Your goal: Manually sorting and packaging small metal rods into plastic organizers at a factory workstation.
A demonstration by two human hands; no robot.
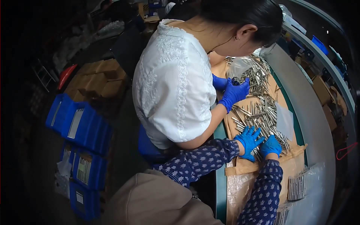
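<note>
The left forearm, in a navy sleeve (pixel 202 159) with a pale leaf print, reaches from the near left across to the right, while the right forearm runs from the near edge almost straight toward the far side, its cuff just behind the glove. Both wrists come down on the near end of a wide heap of slim metal rods (pixel 264 110), which lies on brown paper (pixel 243 170) spread over the table on the right. The left hand (pixel 249 143), in a light blue glove, is laid back-up with its fingers spread apart, reaching over the rods at the heap's near left. The right hand (pixel 270 146), gloved alike, is just beside it, more bunched, with its fingers bent down toward the rods. The two hands are close together. The right fingertips are turned away, so I cannot tell whether they are clamped on a rod, and what lies beneath the left palm is hidden too. A translucent plastic sheet (pixel 285 122) lies at the heap's right side, and bagged rods (pixel 297 188) lie to the near right, partly cut off by the near edge. Farther off, a co-worker (pixel 176 82) in a white top has darker blue gloves (pixel 236 93) at the far part of the heap; the farther glove is partly covered and its grip is hard to make out
</note>
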